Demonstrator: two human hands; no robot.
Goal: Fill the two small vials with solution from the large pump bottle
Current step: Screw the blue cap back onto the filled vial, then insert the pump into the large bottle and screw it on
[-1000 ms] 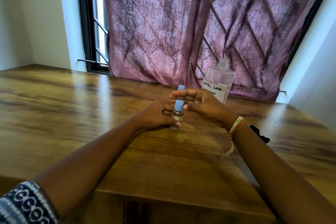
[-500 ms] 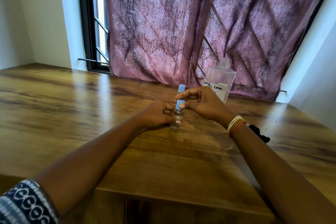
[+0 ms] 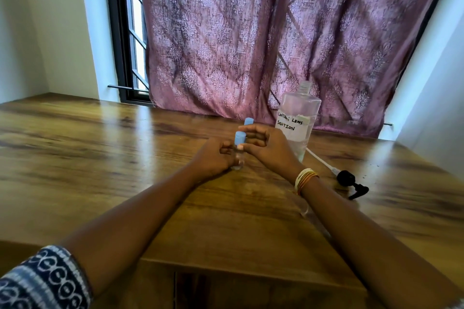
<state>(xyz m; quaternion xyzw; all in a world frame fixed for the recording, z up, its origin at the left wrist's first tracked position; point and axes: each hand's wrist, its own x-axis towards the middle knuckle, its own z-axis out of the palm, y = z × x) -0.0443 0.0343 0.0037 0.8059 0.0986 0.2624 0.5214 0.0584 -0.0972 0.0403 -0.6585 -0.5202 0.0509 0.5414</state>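
Observation:
A small clear vial (image 3: 238, 158) with a blue cap (image 3: 239, 138) stands on the wooden table (image 3: 100, 158). My left hand (image 3: 216, 158) grips its glass body. My right hand (image 3: 266, 145) pinches the blue cap with thumb and fingers. Behind my right hand only the blue cap of a second vial (image 3: 248, 121) shows. The large clear bottle (image 3: 297, 120), labelled contact lens solution, stands open-necked just right of my hands. Its black pump head (image 3: 351, 183) with a white tube lies on the table to the right.
A purple patterned curtain (image 3: 276, 32) hangs behind the table's far edge, beside a black-framed window (image 3: 125, 32). A clear thing (image 3: 305, 208) lies on the table under my right forearm. The table's front edge runs close below my arms.
My right hand's fingers have curled from flat over the cap to a pinch on it. The view has tilted, and the pump head now shows in full.

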